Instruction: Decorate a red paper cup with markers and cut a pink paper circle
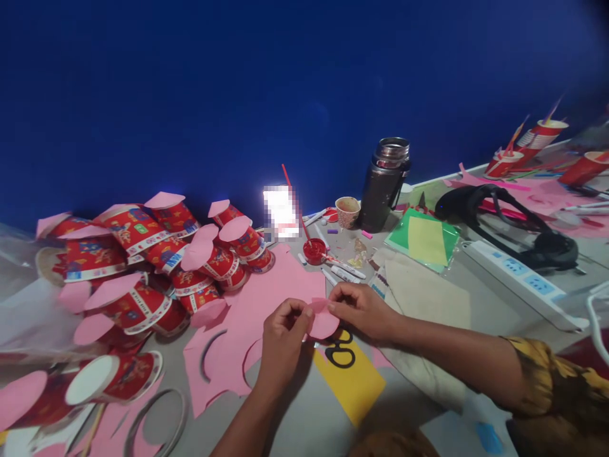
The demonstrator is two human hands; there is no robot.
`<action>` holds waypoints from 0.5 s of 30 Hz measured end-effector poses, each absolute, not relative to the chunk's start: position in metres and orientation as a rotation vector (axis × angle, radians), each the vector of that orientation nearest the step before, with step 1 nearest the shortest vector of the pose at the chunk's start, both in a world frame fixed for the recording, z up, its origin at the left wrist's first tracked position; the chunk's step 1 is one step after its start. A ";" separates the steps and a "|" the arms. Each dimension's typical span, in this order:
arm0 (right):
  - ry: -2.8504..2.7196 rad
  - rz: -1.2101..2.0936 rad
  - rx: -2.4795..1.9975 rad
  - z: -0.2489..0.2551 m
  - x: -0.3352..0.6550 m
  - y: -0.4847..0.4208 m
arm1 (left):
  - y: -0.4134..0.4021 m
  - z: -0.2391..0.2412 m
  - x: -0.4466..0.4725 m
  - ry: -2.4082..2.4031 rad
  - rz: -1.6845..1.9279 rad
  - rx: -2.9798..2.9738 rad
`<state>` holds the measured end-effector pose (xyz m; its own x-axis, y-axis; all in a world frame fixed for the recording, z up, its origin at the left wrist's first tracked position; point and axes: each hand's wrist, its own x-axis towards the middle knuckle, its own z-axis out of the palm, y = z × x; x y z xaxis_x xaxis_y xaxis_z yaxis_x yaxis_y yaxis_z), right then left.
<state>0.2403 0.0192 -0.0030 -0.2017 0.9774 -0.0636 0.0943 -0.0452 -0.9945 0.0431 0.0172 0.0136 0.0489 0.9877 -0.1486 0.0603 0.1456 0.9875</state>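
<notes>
In front of me a small round piece of pink paper is held between both hands. My left hand pinches its left edge between thumb and fingers. My right hand grips the upper right edge the same way. Just below the paper lie scissors, their black handles resting on a yellow sheet; the blades are hidden. A large pink sheet with curved cut-outs spreads behind and left of my hands.
Several red paper cups topped with pink discs crowd the left. Behind my hands are a bright phone, a red paint pot and markers. A dark flask, a power strip and a black headset stand or lie rightward.
</notes>
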 end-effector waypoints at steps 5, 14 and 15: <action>-1.689 1.093 -1.227 0.003 0.245 0.016 | 0.017 0.015 0.046 1.285 0.963 1.271; -1.791 1.038 -1.207 -0.004 0.248 0.014 | 0.017 0.009 0.046 1.324 0.890 1.280; -1.795 1.041 -1.216 -0.005 0.247 0.015 | 0.017 0.010 0.046 1.322 0.868 1.297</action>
<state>0.2475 0.0145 -0.0049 -0.2956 0.9477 0.1205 0.3662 0.2289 -0.9020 0.0462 0.0165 0.0096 0.1291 0.9746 -0.1828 0.2193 0.1517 0.9638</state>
